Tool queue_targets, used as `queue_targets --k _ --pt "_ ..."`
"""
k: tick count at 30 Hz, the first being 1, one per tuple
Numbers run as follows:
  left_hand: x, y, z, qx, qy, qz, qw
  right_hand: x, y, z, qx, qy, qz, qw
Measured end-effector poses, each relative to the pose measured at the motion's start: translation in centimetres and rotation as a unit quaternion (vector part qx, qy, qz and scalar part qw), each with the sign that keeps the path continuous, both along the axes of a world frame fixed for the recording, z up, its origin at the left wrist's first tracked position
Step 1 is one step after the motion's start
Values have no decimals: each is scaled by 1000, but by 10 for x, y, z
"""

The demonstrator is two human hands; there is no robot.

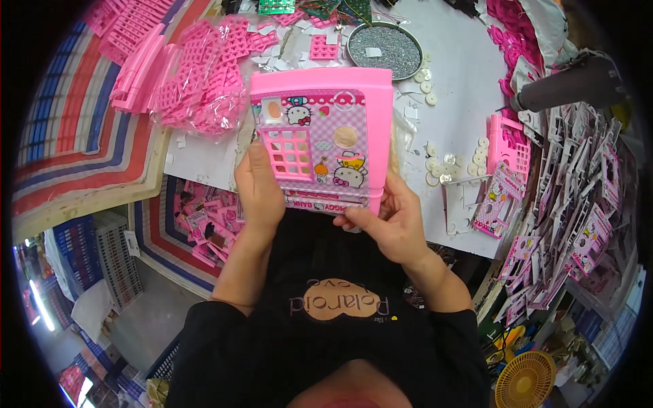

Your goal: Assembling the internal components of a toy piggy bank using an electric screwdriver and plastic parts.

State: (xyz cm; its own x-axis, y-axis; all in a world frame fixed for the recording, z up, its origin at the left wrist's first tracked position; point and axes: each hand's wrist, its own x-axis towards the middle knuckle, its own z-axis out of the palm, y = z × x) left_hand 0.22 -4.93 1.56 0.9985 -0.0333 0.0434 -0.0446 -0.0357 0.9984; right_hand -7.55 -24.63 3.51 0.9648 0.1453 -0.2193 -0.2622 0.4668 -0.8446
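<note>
Pink panel (326, 129): checked sticker (340, 122), cartoon figures (349, 177), square-hole grid (289, 155).

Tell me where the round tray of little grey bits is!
In the head view, the round tray sits on the white tabletop, at the top just right of middle, beyond the pink panel, beside some white discs.

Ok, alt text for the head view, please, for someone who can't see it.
The left hand and right hand hold a pink decorated panel at a white table. A clear bag of pink parts lies left, a round tray of grey pieces beyond, printed panels piled right.
</note>
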Motion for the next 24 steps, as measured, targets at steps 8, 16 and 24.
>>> queue_targets --k 8,16,24 --pt "17 0 -1 -39 -68 -39 996 -5 -11 -11 -33 -11 32 999" --pt "73 -6 14 -4 -251 13 968 55 -54 -5 -164 -82 88 979" --pt "54 28 15 257 -438 -330 796 103 -106 -42 -613 -380 74 689"
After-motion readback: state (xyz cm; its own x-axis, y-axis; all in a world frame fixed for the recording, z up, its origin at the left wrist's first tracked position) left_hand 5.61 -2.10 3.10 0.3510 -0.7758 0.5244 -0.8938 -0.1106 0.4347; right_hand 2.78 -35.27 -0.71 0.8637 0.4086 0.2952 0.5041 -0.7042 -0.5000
